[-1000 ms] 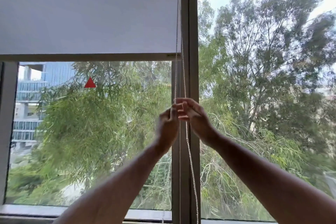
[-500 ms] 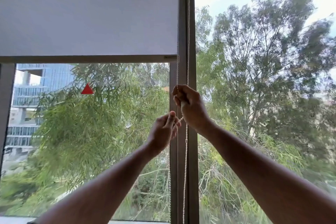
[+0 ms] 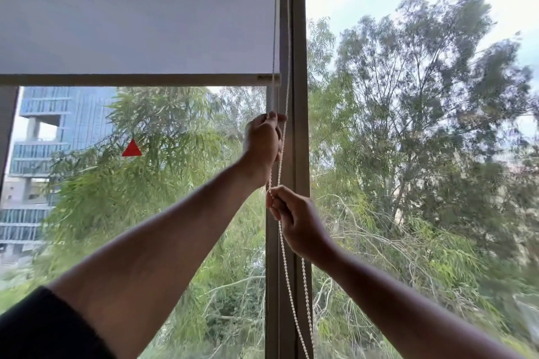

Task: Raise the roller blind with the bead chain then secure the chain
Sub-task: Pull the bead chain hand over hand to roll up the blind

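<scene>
Your left hand (image 3: 262,143) is raised beside the window's centre post (image 3: 299,125), its grip closed around the bead chain (image 3: 287,67), fingers (image 3: 272,117) curled over the top of the strand and the back of the hand turned toward you. Below it, your right hand (image 3: 297,218) pinches the same chain between fingertips (image 3: 271,201) and thumb, grip clamped on the beads; the two hands are near each other but apart, left above right, with a short run of chain between them. From the right hand the chain drops in two white strands that hang in front of the post and run out of the bottom of the view. Above the left hand the strands rise along the post to the top edge of the picture. The roller blind (image 3: 140,14) covers the upper part of the left pane, its bottom bar (image 3: 140,79) level and sitting just above your left hand, with the chain beside its right end. Your left forearm reaches up from a dark sleeve (image 3: 43,326) at the lower left; your right forearm comes in bare from the lower right. Through the glass stand green trees (image 3: 423,125), a glass-fronted building (image 3: 58,114) at the left, and a small red triangle (image 3: 131,148) on the left pane.
</scene>
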The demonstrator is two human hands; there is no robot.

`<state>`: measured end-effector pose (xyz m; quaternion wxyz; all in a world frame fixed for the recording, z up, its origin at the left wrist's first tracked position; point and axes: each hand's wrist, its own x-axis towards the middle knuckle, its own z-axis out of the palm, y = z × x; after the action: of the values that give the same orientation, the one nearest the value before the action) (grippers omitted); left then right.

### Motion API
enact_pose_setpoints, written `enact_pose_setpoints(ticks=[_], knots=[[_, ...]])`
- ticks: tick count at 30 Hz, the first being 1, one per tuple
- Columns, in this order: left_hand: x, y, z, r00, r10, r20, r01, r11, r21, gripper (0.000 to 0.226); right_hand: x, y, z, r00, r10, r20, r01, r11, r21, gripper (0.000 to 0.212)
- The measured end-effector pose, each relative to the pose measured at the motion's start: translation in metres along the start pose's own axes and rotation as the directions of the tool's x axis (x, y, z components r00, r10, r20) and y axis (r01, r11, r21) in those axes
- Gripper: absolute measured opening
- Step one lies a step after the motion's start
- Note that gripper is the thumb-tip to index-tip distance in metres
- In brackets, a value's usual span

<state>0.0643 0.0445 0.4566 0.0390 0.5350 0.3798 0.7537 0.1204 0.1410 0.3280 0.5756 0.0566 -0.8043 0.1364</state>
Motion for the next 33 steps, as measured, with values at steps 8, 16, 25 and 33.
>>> enact_pose_setpoints(ticks=[8,16,25,33], knots=[[-0.029,-0.039,-0.002,0.985,0.172,0.016,-0.171,0.957,0.234,0.037,-0.02,0.001,-0.013,0.925,0.194,0.327,-0.181,0.981,-0.068,0.033],[-0.06,-0.067,-0.006,0.957,0.28,0.075,-0.289,0.896,0.337,0.03,0.067,-0.038,-0.047,0.884,0.434,0.173,-0.458,0.73,0.508,0.042],[-0.058,-0.069,-0.02,0.917,0.361,0.17,-0.399,0.84,0.369,0.031,0.133,-0.082,-0.055,0.94,0.339,-0.021,-0.295,0.846,0.444,0.038],[-0.028,-0.032,-0.032,0.984,0.158,0.077,-0.168,0.977,0.134,0.041,0.125,-0.081,-0.043,0.977,0.072,-0.2,-0.048,0.992,0.12,0.039]])
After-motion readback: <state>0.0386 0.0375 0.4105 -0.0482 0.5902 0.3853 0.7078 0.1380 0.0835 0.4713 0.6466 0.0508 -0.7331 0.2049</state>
